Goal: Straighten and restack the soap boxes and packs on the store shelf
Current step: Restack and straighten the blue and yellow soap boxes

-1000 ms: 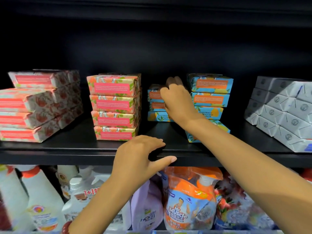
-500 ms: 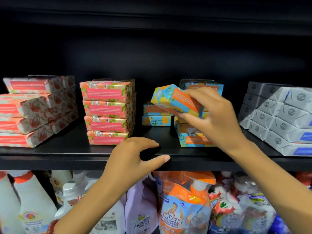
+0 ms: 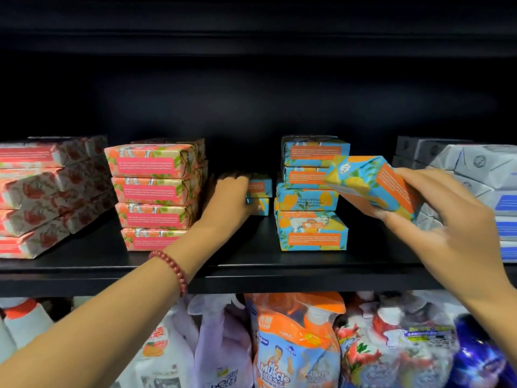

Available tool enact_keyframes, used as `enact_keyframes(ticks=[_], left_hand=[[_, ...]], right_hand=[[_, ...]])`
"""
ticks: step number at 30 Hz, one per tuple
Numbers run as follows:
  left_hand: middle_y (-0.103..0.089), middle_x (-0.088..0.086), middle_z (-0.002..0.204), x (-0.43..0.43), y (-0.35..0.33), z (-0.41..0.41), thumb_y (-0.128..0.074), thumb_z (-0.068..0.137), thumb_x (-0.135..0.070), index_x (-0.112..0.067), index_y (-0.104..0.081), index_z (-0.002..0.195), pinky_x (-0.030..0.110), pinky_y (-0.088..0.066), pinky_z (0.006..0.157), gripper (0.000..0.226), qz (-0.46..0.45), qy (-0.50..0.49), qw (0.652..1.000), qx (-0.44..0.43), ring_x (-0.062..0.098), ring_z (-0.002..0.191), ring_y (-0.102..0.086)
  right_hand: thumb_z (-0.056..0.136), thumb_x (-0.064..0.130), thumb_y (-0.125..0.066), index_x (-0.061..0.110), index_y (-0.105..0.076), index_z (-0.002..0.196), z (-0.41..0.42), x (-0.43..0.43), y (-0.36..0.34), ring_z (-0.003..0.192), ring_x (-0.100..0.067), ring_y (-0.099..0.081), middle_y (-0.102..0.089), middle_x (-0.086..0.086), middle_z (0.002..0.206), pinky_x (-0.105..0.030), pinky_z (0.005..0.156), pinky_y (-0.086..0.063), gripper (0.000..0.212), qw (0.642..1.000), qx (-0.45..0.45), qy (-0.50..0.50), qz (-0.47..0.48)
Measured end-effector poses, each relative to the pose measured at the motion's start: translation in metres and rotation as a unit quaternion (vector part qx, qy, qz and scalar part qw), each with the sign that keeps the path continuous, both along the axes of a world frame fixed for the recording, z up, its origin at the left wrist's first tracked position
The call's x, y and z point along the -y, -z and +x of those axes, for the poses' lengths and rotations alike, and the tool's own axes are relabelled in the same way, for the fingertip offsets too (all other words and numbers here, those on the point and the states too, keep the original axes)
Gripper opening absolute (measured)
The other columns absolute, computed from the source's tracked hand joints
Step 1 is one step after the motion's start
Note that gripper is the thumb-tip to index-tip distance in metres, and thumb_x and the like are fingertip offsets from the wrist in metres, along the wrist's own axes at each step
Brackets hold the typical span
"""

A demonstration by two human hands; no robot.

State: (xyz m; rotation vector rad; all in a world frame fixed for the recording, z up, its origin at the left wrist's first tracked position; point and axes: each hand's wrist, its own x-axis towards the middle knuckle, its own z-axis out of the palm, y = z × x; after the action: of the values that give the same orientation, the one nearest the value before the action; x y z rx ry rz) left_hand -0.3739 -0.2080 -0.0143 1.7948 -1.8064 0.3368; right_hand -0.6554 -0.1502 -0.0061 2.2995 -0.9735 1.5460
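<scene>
The right hand [image 3: 447, 219] clasps one blue soap box [image 3: 372, 189] from above and below, lifted clear of the shelf [image 3: 251, 264] and tilted, at about 3 o'clock of the tall blue stack [image 3: 312, 191] and just in front of the grey packs [image 3: 475, 175]. The left hand [image 3: 226, 200] reaches deep to the short blue stack [image 3: 258, 194], two boxes high, at 9 o'clock of the tall one and further back; its fingers lie over that stack's left end, but whether they grip or only press cannot be told. The step looks like gathering the loose blue boxes into one even column. To do it well, level the held box before it goes down – label face to the front, like the rest – and set it flat, not corner first. The tall stack is already uneven (its lower boxes sit forward of the upper ones), so square those edges first or the added box may slide. Draw the short stack forward low along the shelf, both boxes together, and mind the pink stack [image 3: 156, 191] at its 9 o'clock, close beside the wrist.
</scene>
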Motion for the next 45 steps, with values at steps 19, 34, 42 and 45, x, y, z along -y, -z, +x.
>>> enact_keyframes(ticks=[19,34,42,45], left_hand=[[-0.056,0.005,0.105,-0.055,-0.004,-0.012,-0.066,0.085,-0.029,-0.012,-0.055,0.111,0.026,-0.03,0.068,0.033,-0.151,-0.013,0.988,0.029,0.02,0.096,-0.047],[-0.056,-0.006,0.101,-0.106,-0.009,-0.007,-0.059,0.085,-0.038,-0.016,-0.056,0.113,0.005,-0.036,0.071,0.036,-0.239,0.12,0.952,-0.151,0.002,0.087,-0.051],[-0.056,-0.006,0.101,-0.109,-0.009,-0.008,-0.059,0.084,-0.038,-0.013,-0.057,0.115,0.004,-0.037,0.072,0.04,-0.245,0.141,0.949,-0.139,0.002,0.084,-0.049],[-0.055,-0.007,0.102,-0.107,-0.014,-0.013,-0.06,0.085,-0.035,-0.009,-0.057,0.115,0.008,-0.036,0.076,0.04,-0.24,0.152,0.955,-0.083,0.003,0.09,-0.047]], right_hand=[[0.077,0.021,-0.066,0.003,-0.06,0.116,0.008,0.012,-0.003,0.098,-0.006,-0.047,-0.055,0.001,0.104,-0.004,0.083,-0.033,0.044,0.999,-0.017,-0.013,-0.023],[0.075,0.01,-0.077,0.003,-0.062,0.115,0.046,0.033,0.01,0.105,-0.029,-0.057,-0.064,-0.01,0.111,-0.034,0.091,-0.043,0.043,0.979,-0.202,-0.026,-0.021],[0.085,0.028,-0.059,0.005,-0.06,0.12,0.041,0.031,0.022,0.114,-0.022,-0.054,-0.062,-0.006,0.12,-0.024,0.101,-0.034,0.042,0.978,-0.207,-0.018,-0.01],[0.084,0.03,-0.061,0.007,-0.059,0.122,0.04,0.027,0.021,0.116,-0.018,-0.052,-0.061,-0.004,0.121,-0.025,0.1,-0.037,0.044,0.984,-0.173,-0.034,0.012]])
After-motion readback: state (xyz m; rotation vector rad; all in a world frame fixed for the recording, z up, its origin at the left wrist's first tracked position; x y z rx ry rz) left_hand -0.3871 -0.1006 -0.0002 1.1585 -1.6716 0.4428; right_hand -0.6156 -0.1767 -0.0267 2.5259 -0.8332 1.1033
